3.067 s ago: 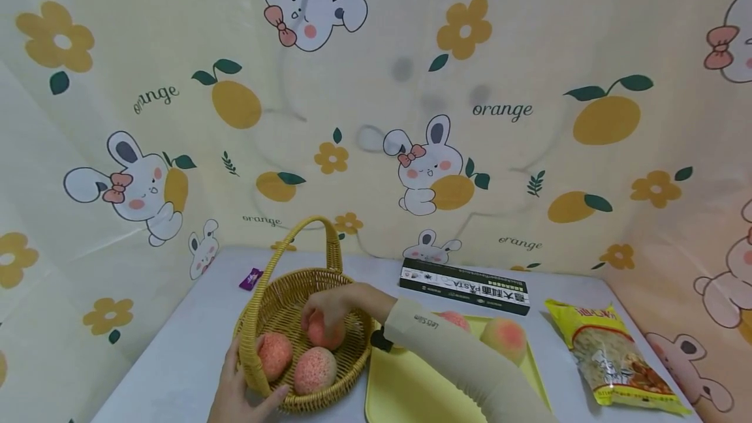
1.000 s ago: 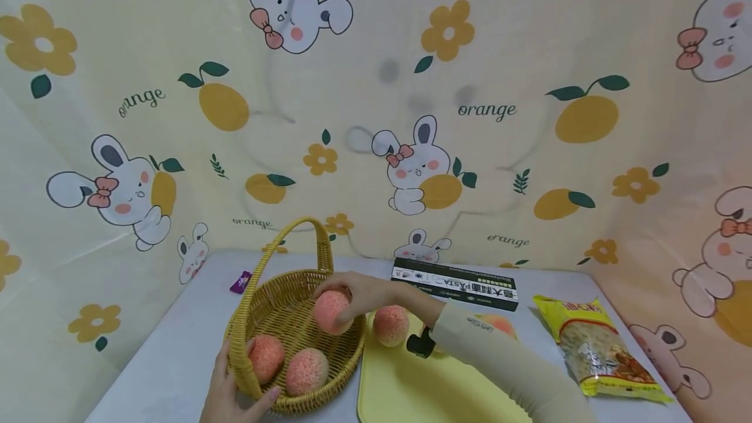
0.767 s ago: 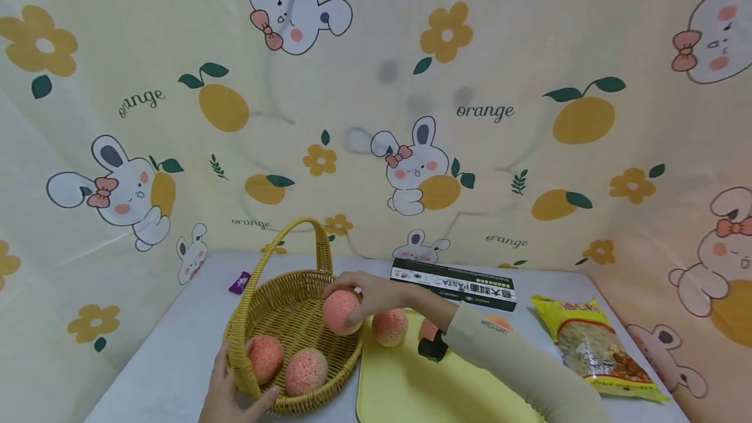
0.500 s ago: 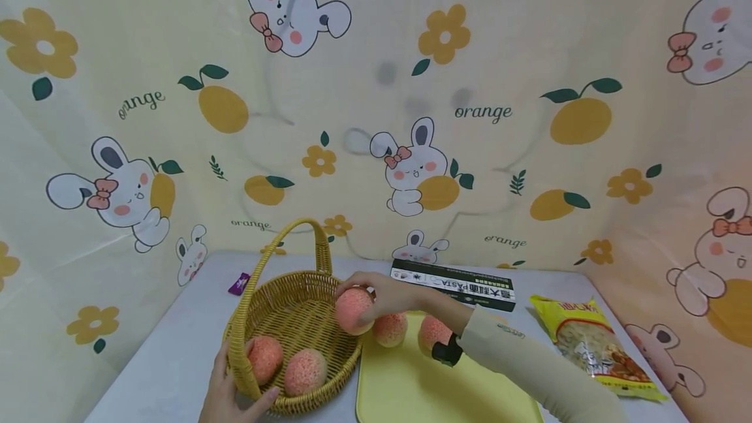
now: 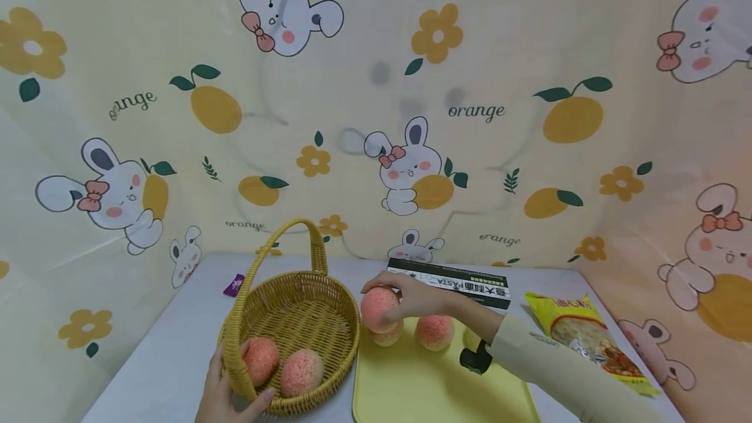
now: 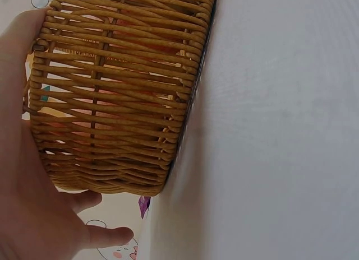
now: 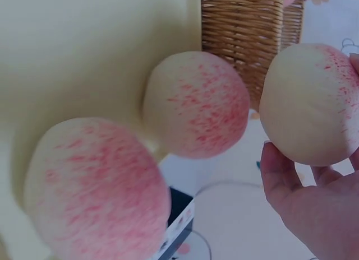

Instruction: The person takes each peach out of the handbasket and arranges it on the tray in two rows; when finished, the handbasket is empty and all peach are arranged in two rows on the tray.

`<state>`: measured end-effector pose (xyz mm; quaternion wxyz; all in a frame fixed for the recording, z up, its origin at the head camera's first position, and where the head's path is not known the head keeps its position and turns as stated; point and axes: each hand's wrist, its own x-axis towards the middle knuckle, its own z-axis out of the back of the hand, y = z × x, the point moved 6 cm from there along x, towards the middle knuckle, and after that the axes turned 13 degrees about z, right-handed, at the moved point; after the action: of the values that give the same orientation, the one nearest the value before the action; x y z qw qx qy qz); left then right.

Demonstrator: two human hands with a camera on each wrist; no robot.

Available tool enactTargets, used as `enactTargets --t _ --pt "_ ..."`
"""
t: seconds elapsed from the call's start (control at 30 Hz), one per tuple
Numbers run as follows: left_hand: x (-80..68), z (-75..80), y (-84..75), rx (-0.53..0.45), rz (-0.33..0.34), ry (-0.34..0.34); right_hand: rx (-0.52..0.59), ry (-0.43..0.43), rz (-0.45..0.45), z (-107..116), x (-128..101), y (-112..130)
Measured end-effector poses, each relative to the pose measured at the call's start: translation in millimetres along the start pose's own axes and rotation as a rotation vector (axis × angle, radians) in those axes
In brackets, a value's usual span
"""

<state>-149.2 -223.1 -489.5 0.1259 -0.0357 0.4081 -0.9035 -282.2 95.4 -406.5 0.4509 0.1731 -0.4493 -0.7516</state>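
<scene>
My right hand [image 5: 411, 294] grips a pink peach [image 5: 378, 309], fingers around its far side and thumb on the near side. In the head view it overlaps a second peach [image 5: 388, 335] at the yellow tray's [image 5: 435, 400] left back corner. Another peach [image 5: 435, 333] sits to the right, and a yellowish one [image 5: 472, 339] is partly hidden by my arm. My left hand [image 5: 223, 393] holds the near-left side of the wicker basket [image 5: 320, 331] by the handle's base. Two peaches [image 5: 301, 373] lie in the basket. The left wrist view shows fingers spread along its woven wall [image 6: 112, 103].
A black-and-white pasta box [image 5: 449, 282] lies behind the tray. To the right is a yellow food packet [image 5: 572, 331]. A small purple wrapper [image 5: 234, 284] lies left of the basket, whose tall handle [image 5: 249, 273] arches up. Printed cloth [image 5: 352, 83] surrounds the table.
My right hand has lifted the peach out of the basket and carried it right, over the tray. Two peaches stay in the basket. My left hand keeps its hold; the view has turned slightly right.
</scene>
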Motion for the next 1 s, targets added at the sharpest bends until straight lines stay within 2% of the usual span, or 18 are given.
enactTargets --t 0.4,0.8,1.0 --pt "0.3 -0.4 1.0 0.027 0.011 0.019 -0.011 -0.054 0.000 9 -28 0" --pt "-3.1 -0.1 1.2 0.003 -0.076 -0.052 0.009 -0.096 0.012 4 -46 1" --pt "-1.5 -0.1 0.0 0.006 -0.058 -0.031 0.015 -0.104 0.021 -1 -54 0"
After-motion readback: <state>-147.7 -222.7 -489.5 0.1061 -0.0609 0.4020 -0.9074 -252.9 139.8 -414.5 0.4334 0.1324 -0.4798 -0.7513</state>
